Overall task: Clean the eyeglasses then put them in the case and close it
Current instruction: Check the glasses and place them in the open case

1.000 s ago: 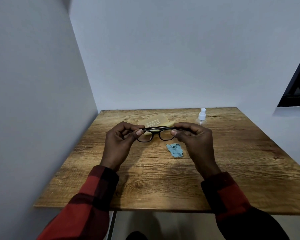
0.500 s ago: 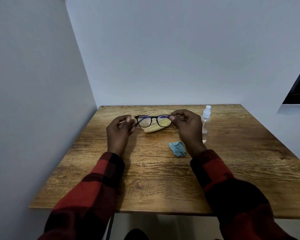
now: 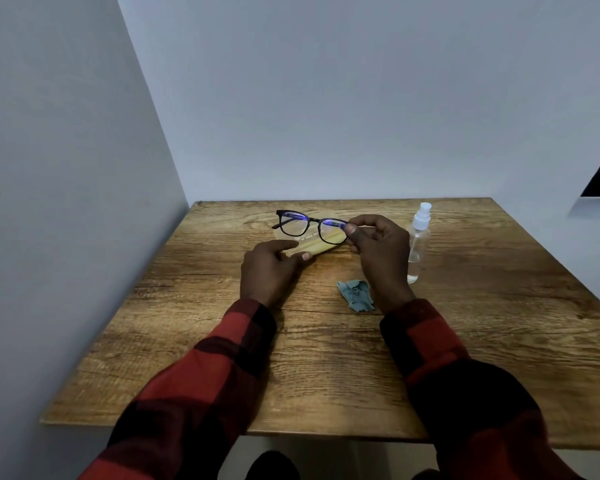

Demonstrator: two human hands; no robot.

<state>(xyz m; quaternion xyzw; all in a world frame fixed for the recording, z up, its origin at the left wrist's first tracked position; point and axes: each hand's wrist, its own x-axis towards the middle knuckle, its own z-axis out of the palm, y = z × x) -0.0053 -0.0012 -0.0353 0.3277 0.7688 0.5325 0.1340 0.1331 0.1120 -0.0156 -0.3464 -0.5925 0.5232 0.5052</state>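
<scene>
right hand (image 3: pixel 378 251) thumb and fingertips (image 3: pixel 351 231) pinch the right end of the eyeglasses (image 3: pixel 310 227), held up over the far middle of the table (image 3: pixel 326 358), lenses facing the camera, temples seemingly folded behind. left hand (image 3: pixel 271 268) holds nothing; its fingers lie loosely spread, flat on the near edge of the yellow case (image 3: pixel 317 249), which sits directly under and behind the glasses. can't tell if the case is open or closed. crumpled blue cloth (image 3: pixel 355 295) lies near the right wrist, apart from the glasses. spray bottle (image 3: pixel 417 244) stands upright just right of the right hand.

judgement: step is opening or steadying the case to load the glasses. to do it well: keep the pinch on the frame corner, never the lenses; pin the case with the left hand so it doesn't slide; lower the glasses in level with temples folded; watch the right elbow near the bottle.
</scene>
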